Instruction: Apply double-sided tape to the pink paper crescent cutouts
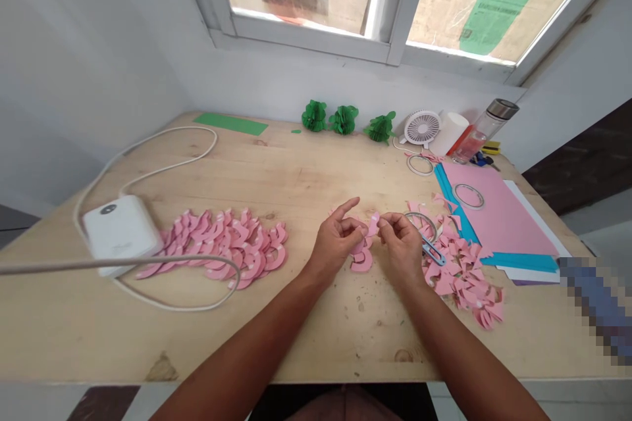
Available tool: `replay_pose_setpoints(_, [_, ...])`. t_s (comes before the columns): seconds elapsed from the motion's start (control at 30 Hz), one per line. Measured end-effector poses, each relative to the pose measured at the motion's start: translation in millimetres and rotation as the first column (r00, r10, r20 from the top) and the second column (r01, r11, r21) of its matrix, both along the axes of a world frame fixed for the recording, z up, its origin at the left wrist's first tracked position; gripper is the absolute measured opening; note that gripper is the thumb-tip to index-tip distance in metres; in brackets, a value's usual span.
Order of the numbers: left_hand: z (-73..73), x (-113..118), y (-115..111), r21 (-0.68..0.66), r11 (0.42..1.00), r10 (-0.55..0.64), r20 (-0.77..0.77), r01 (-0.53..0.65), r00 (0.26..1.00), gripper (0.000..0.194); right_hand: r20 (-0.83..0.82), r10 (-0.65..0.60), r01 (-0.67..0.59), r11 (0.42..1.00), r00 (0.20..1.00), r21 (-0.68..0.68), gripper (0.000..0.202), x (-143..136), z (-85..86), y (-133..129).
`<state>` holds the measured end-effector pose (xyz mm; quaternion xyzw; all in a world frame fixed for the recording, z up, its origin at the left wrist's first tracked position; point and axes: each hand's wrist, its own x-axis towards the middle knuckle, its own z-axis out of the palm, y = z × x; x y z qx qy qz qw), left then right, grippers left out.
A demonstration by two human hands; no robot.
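My left hand pinches a small curved pink paper cutout between thumb and fingers, with the index finger stretched out. On the other side of that cutout, the fingertips of my right hand are closed at its edge. Under and between my hands lie more pink curved cutouts on the table. A light-blue craft knife is just right of my right hand, near a roll of tape. Pink paper scraps are heaped beside it.
Overlapping pink cutouts spread at left by a white power bank with a looping cable. Green paper ornaments, a small fan and a glass bottle stand along the back. Pink sheets lie at right.
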<state>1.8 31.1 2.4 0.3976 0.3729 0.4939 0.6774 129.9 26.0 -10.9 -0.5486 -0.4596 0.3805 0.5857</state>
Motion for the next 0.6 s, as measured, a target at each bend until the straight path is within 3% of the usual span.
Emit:
replay_pose_setpoints(0.2, [-2.1, -0.6, 1.9, 0.014, 0.991, 0.133, -0.014, -0.133, 0.991, 0.073, -0.048, 0.026, -0.024, 0.999, 0.999, 0.049, 0.032, -3.6, 1.9, -0.5])
replay_pose_setpoints(0.33, [-3.0, 0.9, 0.3, 0.031, 0.992, 0.126, -0.037, -0.125, 0.991, 0.07, -0.074, 0.085, -0.08, 0.995, 0.994, 0.062, 0.044, -6.5, -0.8, -2.8])
replay_pose_setpoints(0.6, [-4.1, 2.5, 0.1, -0.004, 0.998, 0.064, -0.053, -0.065, 0.996, 0.051, -0.081, 0.074, -0.069, 0.996, 0.994, 0.059, 0.044, -4.7, 2.2, -2.5])
